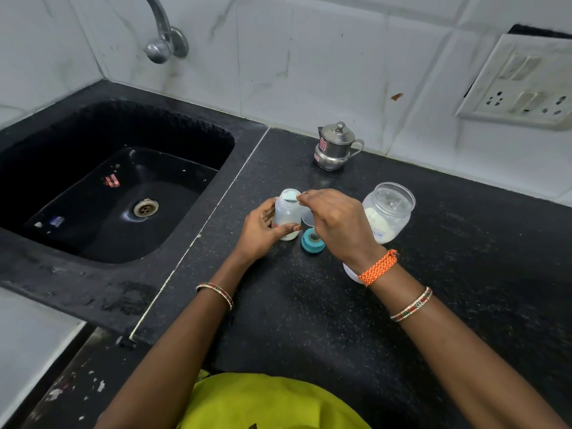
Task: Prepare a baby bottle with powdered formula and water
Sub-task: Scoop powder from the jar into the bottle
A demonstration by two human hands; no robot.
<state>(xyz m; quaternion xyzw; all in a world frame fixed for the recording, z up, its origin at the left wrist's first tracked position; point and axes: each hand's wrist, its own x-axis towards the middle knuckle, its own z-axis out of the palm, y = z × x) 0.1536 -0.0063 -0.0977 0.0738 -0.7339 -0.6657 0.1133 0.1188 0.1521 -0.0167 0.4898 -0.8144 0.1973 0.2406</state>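
In front of me is a black speckled counter (309,305) with a black sink (62,243) set in on my left. The wall (309,72) has white marble-like tiles. A metal tap (164,35) and a white switchboard (520,85) are fixed there.

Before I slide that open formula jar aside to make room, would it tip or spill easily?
Probably not. The formula jar looks squat and wide, standing upright on the counter, so it should slide rather than tip. It seems under half full of powder, so likely light. With no lid on it, a jolt could puff powder out; push low and slowly.
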